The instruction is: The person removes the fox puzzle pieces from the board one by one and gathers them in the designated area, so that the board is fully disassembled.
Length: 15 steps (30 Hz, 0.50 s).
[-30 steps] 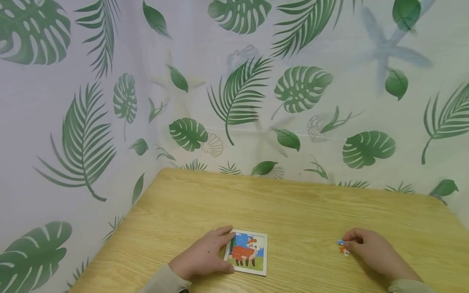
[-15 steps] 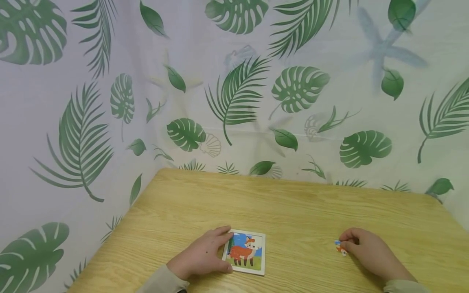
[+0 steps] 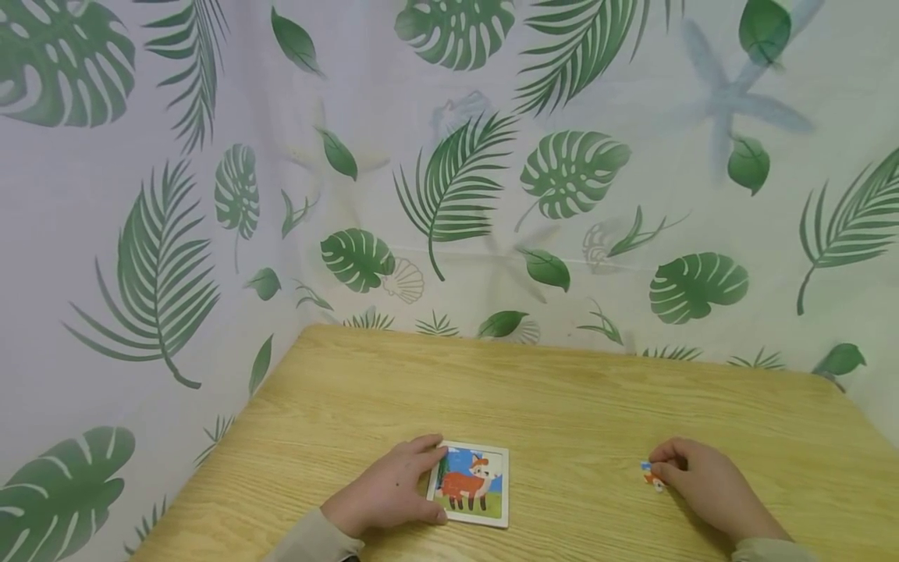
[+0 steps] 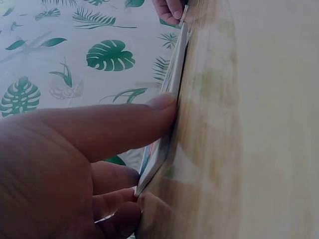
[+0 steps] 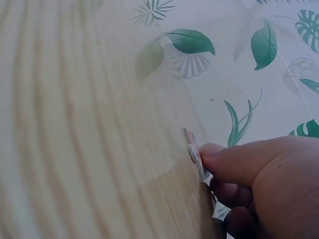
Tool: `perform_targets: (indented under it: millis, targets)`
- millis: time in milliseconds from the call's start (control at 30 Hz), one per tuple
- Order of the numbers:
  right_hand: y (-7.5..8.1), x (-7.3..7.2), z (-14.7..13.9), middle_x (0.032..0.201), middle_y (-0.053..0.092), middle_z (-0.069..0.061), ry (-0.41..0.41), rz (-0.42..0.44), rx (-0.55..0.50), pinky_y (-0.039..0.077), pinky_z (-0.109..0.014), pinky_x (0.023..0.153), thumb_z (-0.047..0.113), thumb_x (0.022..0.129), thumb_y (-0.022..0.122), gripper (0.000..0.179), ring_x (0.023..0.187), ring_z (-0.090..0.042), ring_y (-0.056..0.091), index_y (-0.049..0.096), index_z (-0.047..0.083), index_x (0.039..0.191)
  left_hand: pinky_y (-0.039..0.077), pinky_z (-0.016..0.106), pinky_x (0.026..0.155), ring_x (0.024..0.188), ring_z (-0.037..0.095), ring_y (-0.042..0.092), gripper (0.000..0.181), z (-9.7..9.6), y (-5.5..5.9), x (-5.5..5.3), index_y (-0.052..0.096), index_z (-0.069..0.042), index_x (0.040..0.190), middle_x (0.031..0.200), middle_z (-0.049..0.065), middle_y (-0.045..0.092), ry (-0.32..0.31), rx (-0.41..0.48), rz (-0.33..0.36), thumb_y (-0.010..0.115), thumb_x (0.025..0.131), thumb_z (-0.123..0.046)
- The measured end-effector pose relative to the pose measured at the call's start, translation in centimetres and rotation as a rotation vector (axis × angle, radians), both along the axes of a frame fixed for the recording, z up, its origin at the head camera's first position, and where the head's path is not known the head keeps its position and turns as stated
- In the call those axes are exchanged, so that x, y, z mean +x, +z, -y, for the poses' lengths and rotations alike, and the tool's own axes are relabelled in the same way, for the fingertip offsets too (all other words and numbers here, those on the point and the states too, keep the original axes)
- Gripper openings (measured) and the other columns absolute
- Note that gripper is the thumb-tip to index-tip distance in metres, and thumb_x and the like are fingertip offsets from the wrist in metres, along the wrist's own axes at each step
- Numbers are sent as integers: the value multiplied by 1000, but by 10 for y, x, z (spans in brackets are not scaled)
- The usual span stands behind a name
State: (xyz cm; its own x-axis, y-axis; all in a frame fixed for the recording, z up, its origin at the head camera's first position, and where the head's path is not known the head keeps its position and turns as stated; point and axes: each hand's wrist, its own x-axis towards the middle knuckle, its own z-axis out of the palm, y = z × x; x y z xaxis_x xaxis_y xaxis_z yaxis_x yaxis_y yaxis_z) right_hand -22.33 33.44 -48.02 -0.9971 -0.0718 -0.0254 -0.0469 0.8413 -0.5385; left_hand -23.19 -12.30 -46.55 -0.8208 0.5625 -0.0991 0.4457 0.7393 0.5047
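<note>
A square jigsaw puzzle (image 3: 472, 492) in a white frame lies flat on the table, showing an orange fox on grass under blue sky; a cream patch shows at its upper right. My left hand (image 3: 393, 482) holds its left side, thumb at the near edge and fingers at the far left corner. In the left wrist view the thumb presses on the frame's edge (image 4: 158, 157). Well to the right, my right hand (image 3: 702, 482) pinches a small jigsaw piece (image 3: 648, 473), blue, orange and white, low over the table. The right wrist view shows this piece (image 5: 195, 153) edge-on at the fingertips.
The wood-grain table (image 3: 562, 406) spreads out between and beyond the hands. Behind it and along the left hangs a white cloth (image 3: 477, 304) printed with green leaves, starfish and shells.
The whole head view has shifted slightly. Both hands keep the same holds, and the piece and puzzle stay almost where they were.
</note>
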Motion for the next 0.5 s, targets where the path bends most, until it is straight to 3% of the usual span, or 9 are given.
perform_targets:
  millis: [200,500]
  targets:
    - [1,3,0,106,70,0,-21,10,-40,50,-53,86,33,101,63,28,99,-24,63,70,9,115,37,50,111,144,31,35,91,0,-2,0,47,-9,152,161,5,35,-2,6,3,83,78,-48]
    - [15,11,37,87,62,1,-81,-30,-100,46,-33,66,37,103,59,36,76,-16,56,69,7,119,36,51,112,145,31,35,91,1,0,1,47,-10,153,161,5,34,-4,2,-7,82,79,-50]
